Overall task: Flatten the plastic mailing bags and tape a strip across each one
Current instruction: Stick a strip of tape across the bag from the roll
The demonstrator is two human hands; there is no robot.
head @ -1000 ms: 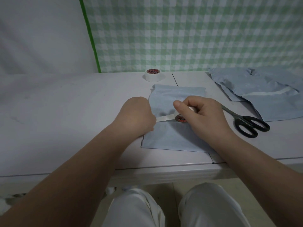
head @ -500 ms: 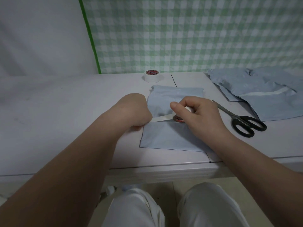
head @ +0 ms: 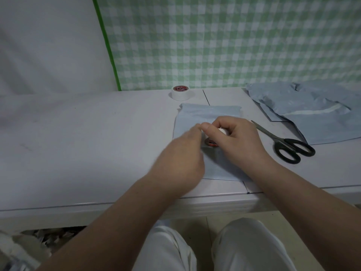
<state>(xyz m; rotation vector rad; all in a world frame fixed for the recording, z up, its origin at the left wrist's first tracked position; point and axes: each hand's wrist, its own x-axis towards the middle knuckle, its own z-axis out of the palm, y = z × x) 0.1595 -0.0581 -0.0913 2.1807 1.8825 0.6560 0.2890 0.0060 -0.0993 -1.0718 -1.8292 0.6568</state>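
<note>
A light blue mailing bag [head: 195, 116] lies flat on the white table [head: 88, 149] in front of me. My right hand [head: 240, 139] grips a small roll of white tape [head: 211, 142] with a red core, held on edge on the bag's middle. My left hand [head: 181, 153] is blurred and lies over the bag's left half, its fingers stretched toward the roll and almost meeting my right thumb. The pulled-out strip is hidden under my left hand.
A second tape roll [head: 180, 92] stands at the back of the table. Black-handled scissors [head: 289, 146] lie to the right of the bag. A heap of blue bags [head: 316, 114], one with a white strip, fills the back right corner. My knees are below the table's front edge.
My left hand left the bag's left edge, where it held the strip's end, and swept right to the roll. The visible stretch of tape is now covered. My right hand stayed put.
</note>
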